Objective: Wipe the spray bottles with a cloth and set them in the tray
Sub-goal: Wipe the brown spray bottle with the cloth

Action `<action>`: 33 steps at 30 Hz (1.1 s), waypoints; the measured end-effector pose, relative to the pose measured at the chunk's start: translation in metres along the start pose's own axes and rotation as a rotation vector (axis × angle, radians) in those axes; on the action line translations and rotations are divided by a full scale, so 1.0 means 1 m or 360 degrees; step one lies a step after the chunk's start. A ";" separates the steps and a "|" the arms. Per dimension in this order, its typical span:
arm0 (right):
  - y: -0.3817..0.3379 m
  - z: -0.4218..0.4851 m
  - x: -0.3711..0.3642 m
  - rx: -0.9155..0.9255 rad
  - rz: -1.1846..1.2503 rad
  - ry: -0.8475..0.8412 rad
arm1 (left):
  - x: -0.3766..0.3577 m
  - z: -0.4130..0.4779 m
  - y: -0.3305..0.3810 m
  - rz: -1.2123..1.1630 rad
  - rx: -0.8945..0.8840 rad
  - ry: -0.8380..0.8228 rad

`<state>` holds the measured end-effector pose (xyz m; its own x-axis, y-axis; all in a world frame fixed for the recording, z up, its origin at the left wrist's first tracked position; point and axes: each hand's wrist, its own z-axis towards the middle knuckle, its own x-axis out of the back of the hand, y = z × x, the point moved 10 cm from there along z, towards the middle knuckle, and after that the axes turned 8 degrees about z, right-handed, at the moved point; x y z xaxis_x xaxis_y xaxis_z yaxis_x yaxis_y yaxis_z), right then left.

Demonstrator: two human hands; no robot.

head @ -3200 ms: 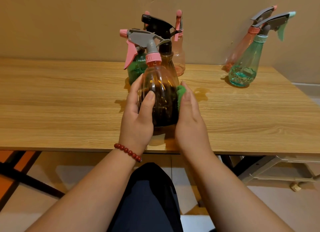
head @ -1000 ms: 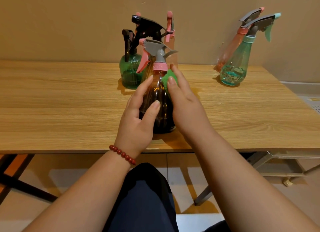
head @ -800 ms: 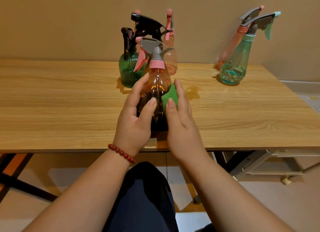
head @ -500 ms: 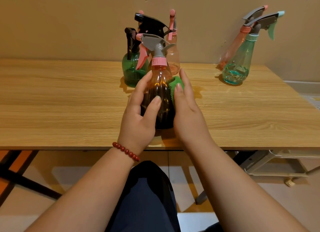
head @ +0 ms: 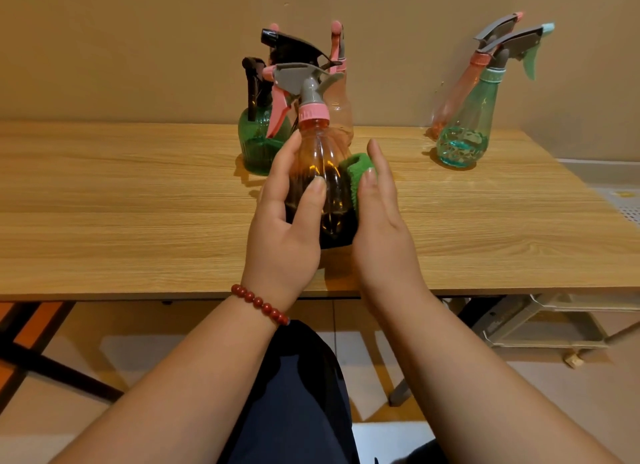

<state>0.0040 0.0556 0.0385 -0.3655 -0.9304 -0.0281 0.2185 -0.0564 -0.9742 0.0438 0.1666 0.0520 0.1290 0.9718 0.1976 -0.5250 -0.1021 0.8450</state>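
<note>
Partly hidden green bottle (head: 259, 145) at eleven o'clock, left grip (head: 284, 235) curled round amber spray bottle (head: 317, 159) at counter (head: 104, 204) front, right grip (head: 381, 228) straight-fingered, pressing mostly hidden green cloth (head: 356, 173) against it, teal bottle (head: 464, 141) at two o'clock

held bottle (head: 323, 186) above table (head: 104, 221) near its front, three bottles (head: 258, 148) just behind, two bottles (head: 462, 141) at back right

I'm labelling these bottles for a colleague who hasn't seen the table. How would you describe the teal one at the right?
On the wooden table, look to the far right corner by the wall, where two cone-shaped bottles stand apart from the others. The teal bottle is the nearer one, in front of a pink bottle. Only it has a mint-green trigger and nozzle tip.
</note>
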 end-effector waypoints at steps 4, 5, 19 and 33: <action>-0.003 -0.022 -0.013 0.0137 -0.0151 -0.0008 | 0.001 -0.003 -0.003 0.0038 0.0034 0.0026; -0.004 -0.026 -0.015 0.0172 -0.0181 -0.0007 | 0.001 -0.003 -0.003 0.0038 0.0046 0.0030; -0.012 -0.014 0.006 0.0219 -0.0041 0.0052 | -0.004 -0.008 -0.005 0.0029 0.0149 -0.0060; -0.003 -0.042 -0.003 0.0365 -0.0096 0.0076 | 0.003 -0.005 0.009 -0.0071 0.0042 0.0059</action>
<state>-0.0334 0.0737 0.0321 -0.4252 -0.9050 0.0130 0.3925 -0.1973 -0.8983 0.0353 0.1696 0.0572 0.1200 0.9826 0.1414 -0.4970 -0.0638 0.8654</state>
